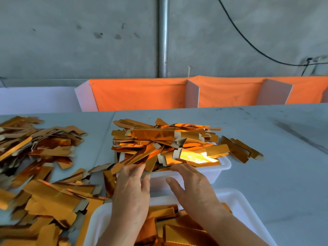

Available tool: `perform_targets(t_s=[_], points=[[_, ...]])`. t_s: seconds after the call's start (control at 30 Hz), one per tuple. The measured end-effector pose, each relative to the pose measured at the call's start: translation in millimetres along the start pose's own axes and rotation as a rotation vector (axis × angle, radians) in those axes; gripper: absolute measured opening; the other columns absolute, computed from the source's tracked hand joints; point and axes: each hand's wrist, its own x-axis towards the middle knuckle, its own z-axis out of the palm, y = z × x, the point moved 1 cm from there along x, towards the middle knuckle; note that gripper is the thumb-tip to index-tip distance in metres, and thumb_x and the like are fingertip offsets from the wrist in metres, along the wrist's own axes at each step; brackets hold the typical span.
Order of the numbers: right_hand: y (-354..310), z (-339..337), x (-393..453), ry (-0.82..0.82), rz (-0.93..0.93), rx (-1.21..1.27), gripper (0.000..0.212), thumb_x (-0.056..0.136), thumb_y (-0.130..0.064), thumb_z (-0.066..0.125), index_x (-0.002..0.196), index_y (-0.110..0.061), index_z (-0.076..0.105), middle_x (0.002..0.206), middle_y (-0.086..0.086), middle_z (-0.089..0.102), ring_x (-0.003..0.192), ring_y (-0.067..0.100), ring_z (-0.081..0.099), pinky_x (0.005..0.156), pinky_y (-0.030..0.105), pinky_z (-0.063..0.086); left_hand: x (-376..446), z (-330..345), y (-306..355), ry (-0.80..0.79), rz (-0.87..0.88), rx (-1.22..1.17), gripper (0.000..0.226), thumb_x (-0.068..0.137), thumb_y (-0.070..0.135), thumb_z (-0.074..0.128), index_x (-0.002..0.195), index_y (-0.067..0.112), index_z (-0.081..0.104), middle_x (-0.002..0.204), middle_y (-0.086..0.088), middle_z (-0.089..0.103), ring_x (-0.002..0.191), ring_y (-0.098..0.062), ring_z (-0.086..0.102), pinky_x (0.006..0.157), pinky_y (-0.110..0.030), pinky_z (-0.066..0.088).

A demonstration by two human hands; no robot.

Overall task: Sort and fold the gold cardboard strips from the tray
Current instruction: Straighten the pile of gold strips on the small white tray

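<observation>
Hands, left (132, 176) & right (186, 178), open, empty at tray (215, 170) 6 o'clock rim; next: pinch strips (165, 141).

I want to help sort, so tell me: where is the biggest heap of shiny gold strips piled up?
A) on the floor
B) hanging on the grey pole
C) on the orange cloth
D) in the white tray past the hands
D: the gold strips are heaped high in the far white tray, just beyond the left hand and right hand; none lie on the orange cloth or the pole.
</observation>
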Motion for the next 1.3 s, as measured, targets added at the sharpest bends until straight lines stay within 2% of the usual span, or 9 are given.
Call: perform_targets(t_s=[0.23,0.43,0.6,0.7,0.83,0.93,1.07,1.2,1.3], points=[[0,2,3,-0.018,-0.001,-0.01,0.039,0.092,-0.043,0.049,0.13,-0.032,0.047,0.14,-0.01,0.048,0.126,0.009,0.045,0.098,0.023,0.043,7,4,2,-0.029,-0.027,0.116,0.039,0.089,0.03,0.05,0.128,0.022,0.046,0.13,0.002,0.044,0.122,-0.015,0.04,0.097,-0.029,0.04],[1,4,3,-0.019,0.005,-0.022,0.04,0.091,-0.045,0.05,0.129,-0.033,0.048,0.139,-0.01,0.05,0.125,0.009,0.046,0.098,0.022,0.043,13,7,5,0.009,0.018,0.232,0.031,0.082,0.029,0.061,0.112,0.024,0.053,0.115,0.003,0.058,0.114,-0.017,0.046,0.087,-0.032,0.047],[2,4,4,-0.024,-0.019,-0.025,0.04,0.091,-0.044,0.051,0.129,-0.034,0.047,0.14,-0.011,0.048,0.126,0.008,0.045,0.099,0.022,0.041,12,12,3,0.032,0.064,0.231,0.033,0.086,0.032,0.054,0.118,0.023,0.05,0.114,0.003,0.062,0.113,-0.018,0.046,0.087,-0.031,0.045],[3,4,4,-0.024,-0.008,-0.03,0.041,0.09,-0.044,0.052,0.13,-0.036,0.046,0.141,-0.012,0.047,0.127,0.008,0.044,0.1,0.022,0.041,12,12,4,0.028,0.142,0.285,0.039,0.088,0.032,0.051,0.127,0.025,0.046,0.119,0.004,0.06,0.116,-0.017,0.044,0.094,-0.03,0.041],[3,1,5,-0.022,-0.008,0.019,0.038,0.09,-0.043,0.053,0.127,-0.035,0.049,0.137,-0.012,0.051,0.122,0.007,0.048,0.093,0.017,0.04,15,10,0,0.015,0.147,0.243,0.042,0.089,0.03,0.05,0.13,0.026,0.043,0.125,0.003,0.055,0.121,-0.017,0.039,0.099,-0.031,0.037],[4,0,5,-0.021,-0.008,0.027,0.037,0.09,-0.042,0.054,0.126,-0.034,0.051,0.133,-0.01,0.054,0.117,0.008,0.052,0.087,0.015,0.04,16,5,-1,0.07,0.088,0.109,0.038,0.089,0.029,0.051,0.126,0.024,0.05,0.122,0.0,0.057,0.118,-0.018,0.042,0.094,-0.032,0.041],[6,-1,7,-0.029,0.005,0.053,0.037,0.09,-0.042,0.054,0.126,-0.036,0.051,0.135,-0.011,0.053,0.116,0.008,0.054,0.081,0.013,0.037,17,0,3,0.134,0.159,0.028,0.032,0.091,0.026,0.046,0.12,0.019,0.057,0.117,-0.003,0.061,0.107,-0.018,0.055,0.088,-0.029,0.045],[8,-2,7,-0.045,0.029,0.119,0.034,0.089,-0.04,0.055,0.123,-0.037,0.053,0.134,-0.012,0.053,0.114,0.008,0.055,0.082,0.015,0.04,16,-7,7,0.206,0.215,0.036,0.031,0.091,0.022,0.045,0.116,0.013,0.06,0.108,-0.005,0.065,0.097,-0.018,0.061,0.078,-0.021,0.043],[8,-5,8,-0.04,0.031,0.189,0.031,0.09,-0.038,0.055,0.121,-0.034,0.056,0.132,-0.012,0.055,0.108,0.007,0.054,0.086,0.015,0.044,16,-12,10,0.249,0.239,-0.003,0.029,0.089,0.021,0.045,0.109,0.009,0.063,0.104,-0.007,0.065,0.091,-0.022,0.062,0.074,-0.024,0.045]])
